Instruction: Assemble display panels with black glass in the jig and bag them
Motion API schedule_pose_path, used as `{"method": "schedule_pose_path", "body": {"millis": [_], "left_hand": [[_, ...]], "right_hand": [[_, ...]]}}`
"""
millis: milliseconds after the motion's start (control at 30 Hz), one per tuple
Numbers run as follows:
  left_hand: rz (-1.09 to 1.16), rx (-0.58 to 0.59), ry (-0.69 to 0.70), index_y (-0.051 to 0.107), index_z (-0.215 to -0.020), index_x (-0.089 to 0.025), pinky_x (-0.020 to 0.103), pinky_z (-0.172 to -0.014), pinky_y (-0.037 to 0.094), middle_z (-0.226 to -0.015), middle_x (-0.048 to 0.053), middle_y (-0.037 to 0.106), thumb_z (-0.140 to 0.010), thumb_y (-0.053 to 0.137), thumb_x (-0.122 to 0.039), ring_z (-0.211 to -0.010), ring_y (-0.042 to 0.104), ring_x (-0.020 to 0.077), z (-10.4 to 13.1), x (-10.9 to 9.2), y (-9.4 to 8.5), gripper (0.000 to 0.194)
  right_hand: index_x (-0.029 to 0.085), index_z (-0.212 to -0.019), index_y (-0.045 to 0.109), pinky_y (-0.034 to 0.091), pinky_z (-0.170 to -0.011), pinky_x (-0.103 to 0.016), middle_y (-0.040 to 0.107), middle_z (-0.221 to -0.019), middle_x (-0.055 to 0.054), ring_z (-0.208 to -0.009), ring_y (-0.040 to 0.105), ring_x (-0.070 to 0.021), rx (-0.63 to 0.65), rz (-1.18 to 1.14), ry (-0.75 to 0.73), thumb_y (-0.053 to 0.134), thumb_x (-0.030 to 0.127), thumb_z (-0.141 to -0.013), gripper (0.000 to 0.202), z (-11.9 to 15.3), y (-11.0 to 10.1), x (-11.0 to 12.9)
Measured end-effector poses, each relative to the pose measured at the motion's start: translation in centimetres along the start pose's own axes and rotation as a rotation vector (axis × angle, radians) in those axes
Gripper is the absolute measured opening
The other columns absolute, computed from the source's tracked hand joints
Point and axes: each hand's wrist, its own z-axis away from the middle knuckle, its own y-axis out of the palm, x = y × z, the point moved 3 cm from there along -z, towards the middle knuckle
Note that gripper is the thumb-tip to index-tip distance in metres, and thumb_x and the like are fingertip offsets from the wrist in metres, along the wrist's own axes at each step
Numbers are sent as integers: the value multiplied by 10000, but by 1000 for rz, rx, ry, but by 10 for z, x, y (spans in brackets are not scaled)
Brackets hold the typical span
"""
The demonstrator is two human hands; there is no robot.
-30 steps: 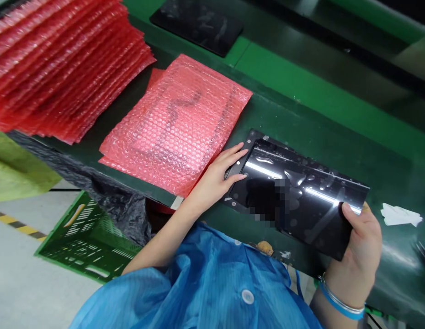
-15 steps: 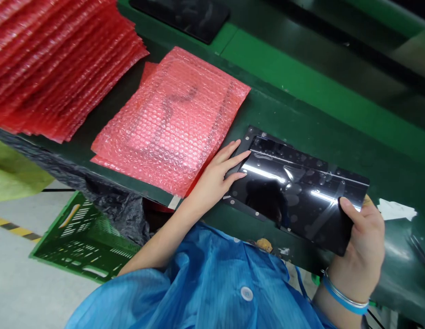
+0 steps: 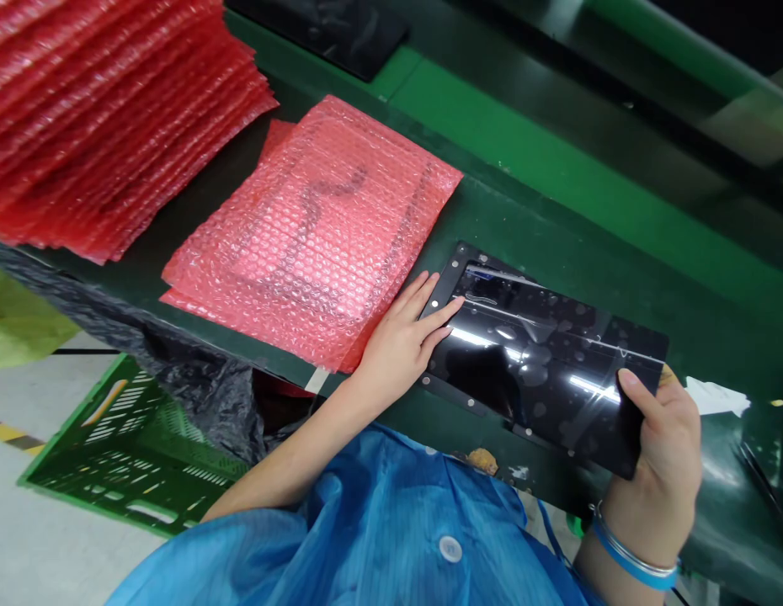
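A glossy black panel [image 3: 549, 370] lies across a dark plate with small round spots along its edge, low over the green table. My right hand [image 3: 666, 429] grips the panel's right end, thumb on top and fingers underneath. At the left end, my left hand [image 3: 404, 341] rests with its fingers spread, the tips touching the panel's surface and the plate's edge. Just left of that hand lies a red bubble-wrap bag [image 3: 316, 227] with a dark shape showing through, on top of another red sheet.
A large stack of red bubble bags [image 3: 114, 118] fills the upper left. Another black panel [image 3: 341, 29] lies at the top. Below the table's edge stands a green crate [image 3: 157, 454] beside black plastic [image 3: 202, 379]. White scraps [image 3: 716, 397] lie at the right.
The camera view has shifted slightly. The right end of the black panel has tilted a little, with my right hand still gripping it; my left hand stays spread at the left end.
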Motion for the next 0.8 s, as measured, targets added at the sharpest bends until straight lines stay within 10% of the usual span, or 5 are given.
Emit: {"method": "schedule_pose_path", "body": {"millis": [267, 500, 667, 800], "left_hand": [[-41, 1, 19, 575, -1379, -237, 584, -1164, 355, -1576, 144, 397, -979, 532, -379, -1488, 318, 301, 0, 0, 1, 426], [-15, 1, -5, 576, -1379, -275, 580, -1172, 341, -1587, 109, 385, -976, 543, -377, -1493, 311, 281, 0, 4, -3, 417], [-173, -31, 6, 602, -1353, -213, 588, -1145, 376, -1590, 171, 354, -975, 537, -352, -1480, 321, 339, -2, -7, -4, 408], [-210, 48, 230, 559, -1376, -185, 565, -1137, 389, -1593, 167, 348, -962, 539, -258, -1504, 266, 331, -2, -60, 29, 420]], "right_hand": [[224, -869, 658, 448, -583, -304, 662, -721, 25, -557, 532, -143, 69, 101, -11, 806, 519, -528, 475, -10, -5, -8], [248, -369, 469, 208, -514, -310, 425, -357, -24, -408, 292, -140, -10, 1006, -369, 439, 809, -755, 682, -52, -30, 11], [236, -496, 521, 303, -524, -304, 463, -378, 3, -412, 415, -142, 54, 777, -325, 476, 864, -676, 655, -87, -32, 4], [229, -576, 501, 323, -510, -275, 528, -452, 18, -428, 416, -114, 188, 653, -279, 501, 937, -547, 709, -101, -28, -9]]}}
